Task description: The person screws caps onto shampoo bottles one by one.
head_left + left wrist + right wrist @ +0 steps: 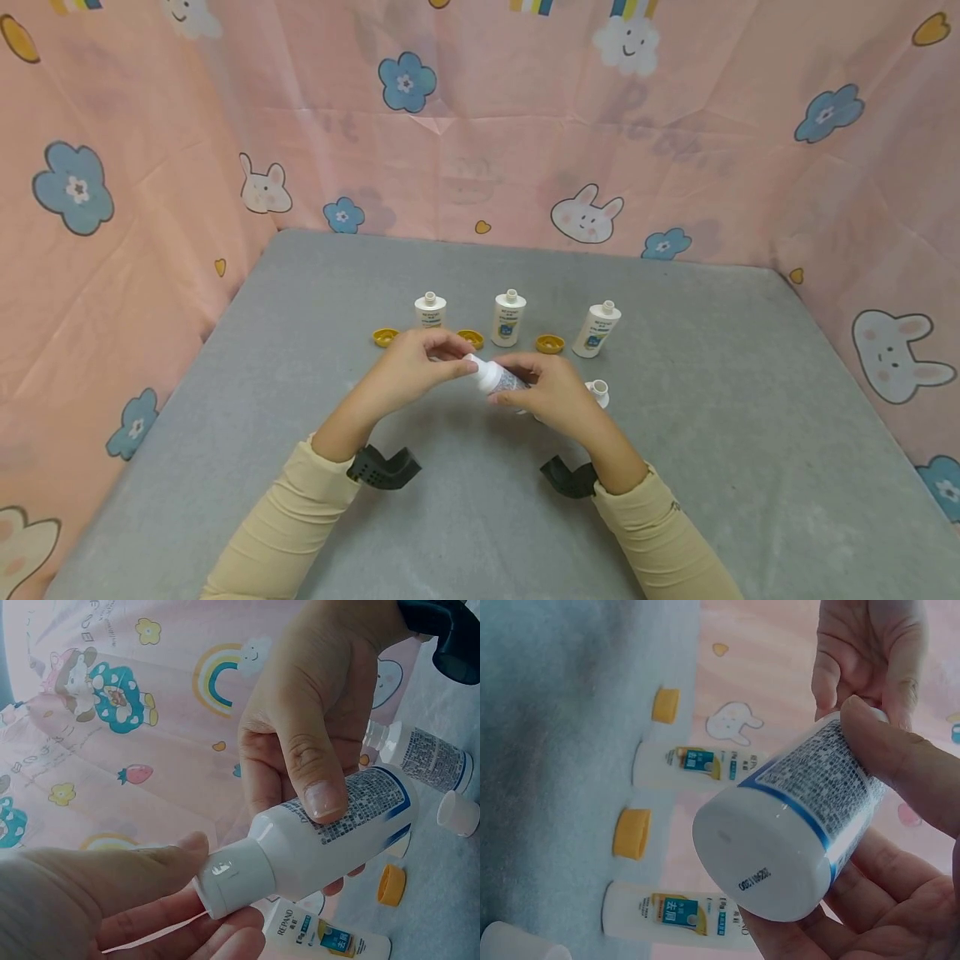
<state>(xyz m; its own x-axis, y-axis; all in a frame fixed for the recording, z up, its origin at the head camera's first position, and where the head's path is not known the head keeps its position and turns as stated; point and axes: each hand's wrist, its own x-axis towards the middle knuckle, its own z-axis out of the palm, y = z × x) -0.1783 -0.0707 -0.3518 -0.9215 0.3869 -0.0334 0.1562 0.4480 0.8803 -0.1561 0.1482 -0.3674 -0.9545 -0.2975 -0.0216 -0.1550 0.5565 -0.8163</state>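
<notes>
A white shampoo bottle [507,381] is held tilted above the table, its fine-print label visible in both wrist views. My right hand [553,390] grips the body, thumb on the label. At the neck end, my left hand [416,367] pinches the white cap [236,877] between thumb and fingers. The cap sits on the bottle; whether it is tight cannot be told. The right wrist view shows the bottle's flat base [761,851] with a printed code. Partly hidden behind my right hand stands an uncapped bottle [599,392].
Along the middle of the grey table [712,433] stand three uncapped white bottles, left [431,310], centre [509,319] and right [597,330]. Yellow caps [550,343] lie among them. A loose white cap [459,814] rests near a bottle. Pink patterned cloth [480,150] hangs around the table.
</notes>
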